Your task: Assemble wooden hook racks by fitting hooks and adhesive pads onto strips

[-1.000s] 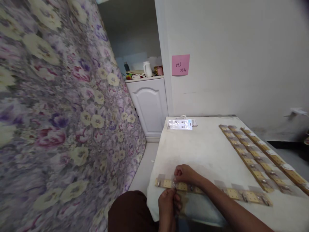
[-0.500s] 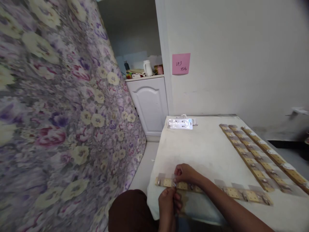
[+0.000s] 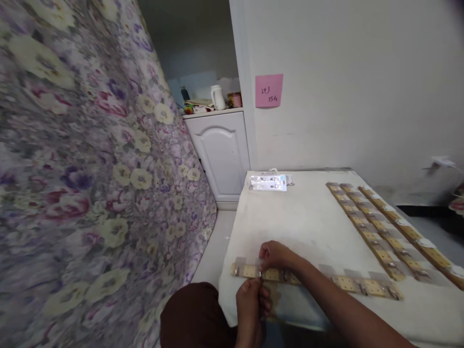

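Close to the table's front edge lies a long pale wooden strip (image 3: 348, 283) with small holes. Along it sit several small shiny metal pieces, each with a clear plastic flap behind it. My left hand (image 3: 250, 299) is at the near side of the strip, its thumb and forefinger closed on a small metal piece (image 3: 260, 274). From the far side, my right hand (image 3: 276, 255) reaches down with fingers pinched at the same spot. What its fingertips hold is hidden. My right forearm covers the strip's middle.
Three similar strips lie along the table's right side, among them a left strip (image 3: 362, 227) and a right one with white discs (image 3: 409, 232). Blister packs (image 3: 267, 182) rest at the back left. A flowered curtain (image 3: 108, 193) hangs left; a white cabinet (image 3: 221, 154) stands behind.
The whole view has shifted slightly. Both hands stay at the same metal piece on the strip, with hardly any change in their fingers.
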A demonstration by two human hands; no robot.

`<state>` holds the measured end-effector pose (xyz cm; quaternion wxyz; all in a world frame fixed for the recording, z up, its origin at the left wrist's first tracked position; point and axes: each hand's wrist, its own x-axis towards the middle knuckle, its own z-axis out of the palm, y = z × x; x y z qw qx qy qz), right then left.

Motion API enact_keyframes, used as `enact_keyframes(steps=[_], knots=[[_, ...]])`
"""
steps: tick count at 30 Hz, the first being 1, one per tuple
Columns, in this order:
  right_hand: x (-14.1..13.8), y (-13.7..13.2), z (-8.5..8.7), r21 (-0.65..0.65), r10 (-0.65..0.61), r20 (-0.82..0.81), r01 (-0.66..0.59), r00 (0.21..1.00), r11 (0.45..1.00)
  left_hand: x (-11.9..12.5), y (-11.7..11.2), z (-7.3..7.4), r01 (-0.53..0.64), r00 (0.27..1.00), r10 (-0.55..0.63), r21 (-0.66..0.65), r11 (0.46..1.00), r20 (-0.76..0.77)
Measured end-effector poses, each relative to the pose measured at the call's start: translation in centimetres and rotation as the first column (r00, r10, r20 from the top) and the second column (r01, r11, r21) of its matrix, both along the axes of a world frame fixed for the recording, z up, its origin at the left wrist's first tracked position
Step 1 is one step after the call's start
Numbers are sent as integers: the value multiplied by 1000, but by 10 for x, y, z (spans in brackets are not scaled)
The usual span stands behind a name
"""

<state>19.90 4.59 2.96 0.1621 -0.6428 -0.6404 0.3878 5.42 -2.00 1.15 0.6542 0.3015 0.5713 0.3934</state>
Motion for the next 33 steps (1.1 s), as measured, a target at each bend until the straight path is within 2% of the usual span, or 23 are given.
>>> enact_keyframes(steps=[8, 13, 17, 21, 25, 27, 28, 30, 33], knots=[[1, 8, -3, -17, 27, 26, -26, 999, 1000, -1, 0, -2, 29, 1000, -28, 16, 999, -3], [1, 4, 0, 16, 35, 0, -35, 999, 999, -4, 0, -6, 32, 999, -32, 17, 999, 12], [5, -1, 14, 94, 27, -40, -23, 999, 995, -6, -3, -6, 24, 999, -25, 46, 999, 32], [26, -11, 42, 244, -111, -87, 130, 990, 961, -6, -5, -3, 29, 999, -31, 59, 998, 30], [75, -45, 76, 380, -218, -177, 270, 960, 885, -6, -6, 0, 33, 999, -35, 91, 995, 20], [101, -74, 83, 457, -283, -323, 411, 903, 789, -6, -6, 0, 41, 999, -42, 101, 994, 11], [112, -91, 83, 461, -304, -375, 460, 876, 759, -7, -6, 0, 48, 999, -49, 100, 994, 6], [126, -127, 70, 411, -340, -425, 513, 839, 753, -7, -6, -1, 62, 998, -62, 99, 993, 5], [123, -173, 29, 294, -330, -476, 502, 815, 814, -7, -5, -3, 64, 998, -66, 116, 991, 12]])
